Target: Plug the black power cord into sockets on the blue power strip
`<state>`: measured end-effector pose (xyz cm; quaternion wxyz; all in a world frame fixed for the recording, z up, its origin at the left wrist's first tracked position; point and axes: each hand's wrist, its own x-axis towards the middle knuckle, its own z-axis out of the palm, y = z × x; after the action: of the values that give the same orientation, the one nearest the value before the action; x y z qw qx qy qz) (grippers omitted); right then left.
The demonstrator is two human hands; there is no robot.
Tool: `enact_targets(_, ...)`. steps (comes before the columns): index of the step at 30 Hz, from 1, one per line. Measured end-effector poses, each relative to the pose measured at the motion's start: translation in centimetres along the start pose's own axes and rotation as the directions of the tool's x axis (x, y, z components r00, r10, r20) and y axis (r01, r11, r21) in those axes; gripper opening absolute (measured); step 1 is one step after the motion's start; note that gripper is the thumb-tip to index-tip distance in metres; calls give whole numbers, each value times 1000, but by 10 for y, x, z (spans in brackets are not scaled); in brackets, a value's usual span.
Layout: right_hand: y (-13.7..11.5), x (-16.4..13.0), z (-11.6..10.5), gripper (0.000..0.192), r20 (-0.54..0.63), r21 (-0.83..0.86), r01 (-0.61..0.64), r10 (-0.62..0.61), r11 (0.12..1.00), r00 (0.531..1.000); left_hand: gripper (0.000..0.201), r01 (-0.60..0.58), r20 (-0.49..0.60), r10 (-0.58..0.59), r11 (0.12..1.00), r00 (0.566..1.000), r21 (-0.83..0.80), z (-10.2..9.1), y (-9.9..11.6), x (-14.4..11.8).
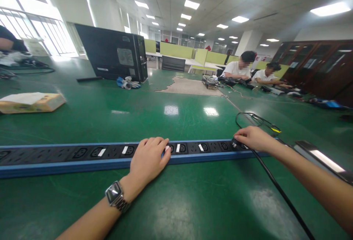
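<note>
Fingers of the right hand point(253, 138) curl around a black plug point(236, 143) at the right end of a long blue power strip point(110, 159), pinching it down at a socket; whether the plug is fully seated is hidden under the hand. From it a black cable point(275, 186) runs toward the lower right corner of the view, over the green table point(193, 203). The left hand point(149, 157), a watch point(115, 195) on its wrist, lies flat and spread across the middle of the strip, fingertips over a socket, pressing the bar down rather than gripping it. The strip stretches across the table from the left edge to the right hand, with small white labels between its sockets.

The step in hand looks like working the plug at the end socket while the other hand steadies the strip. The next move would call for a straight push or pull in line with the socket, with the left hand holding the bar so it does not slide.

Further off lie a tissue box point(30, 102), a dark computer case point(113, 53), and two people point(248, 69) seated at the far right.
</note>
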<state>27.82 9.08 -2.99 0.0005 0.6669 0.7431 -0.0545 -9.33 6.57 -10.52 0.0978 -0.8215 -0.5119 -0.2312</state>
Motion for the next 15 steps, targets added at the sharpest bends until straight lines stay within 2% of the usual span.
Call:
enact_targets(7, -1, 3, -6, 34, 12, -17, 6, -5, 1000, 1000, 33, -5, -3, 5, 1000, 1000, -4, 1, 0, 1)
enact_targets(11, -3, 7, -7, 31, 47, -87, 6, -1, 996, 999, 33, -5, -5, 5, 1000, 1000, -13, 0, 1, 0)
enact_targets(15, -7, 10, -3, 29, -21, -132, -1, -1, 991, 1000, 33, -3, -8, 3, 1000, 1000, -19, -1, 1, 0)
